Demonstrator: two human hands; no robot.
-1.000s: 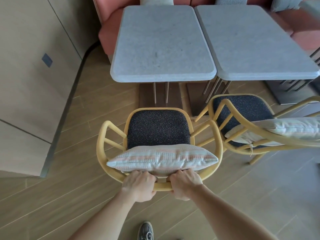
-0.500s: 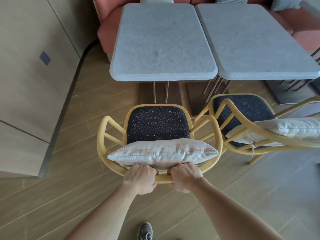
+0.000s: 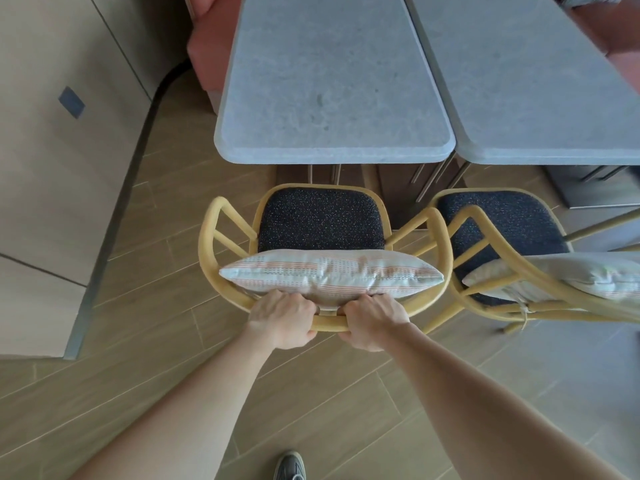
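Note:
A yellow wooden chair [image 3: 207, 233] with a dark speckled seat [image 3: 320, 218] stands in front of me, facing a grey stone table [image 3: 325, 98]. A striped pillow [image 3: 329, 277] leans against its backrest. My left hand [image 3: 282, 318] and my right hand [image 3: 374, 320] both grip the top rail of the backrest, side by side, fingers curled over it. The front edge of the seat sits just short of the table's near edge.
A second yellow chair [image 3: 485, 223] with its own pillow [image 3: 568, 275] stands close on the right, before a second grey table [image 3: 540, 91]. A pink bench [image 3: 207, 53] runs behind the tables. A beige wall [image 3: 59, 168] lies left. My shoe [image 3: 289, 465] shows below.
The chair has slid forward toward the table under both hands. I have stepped closer with it, and the grip is unchanged.

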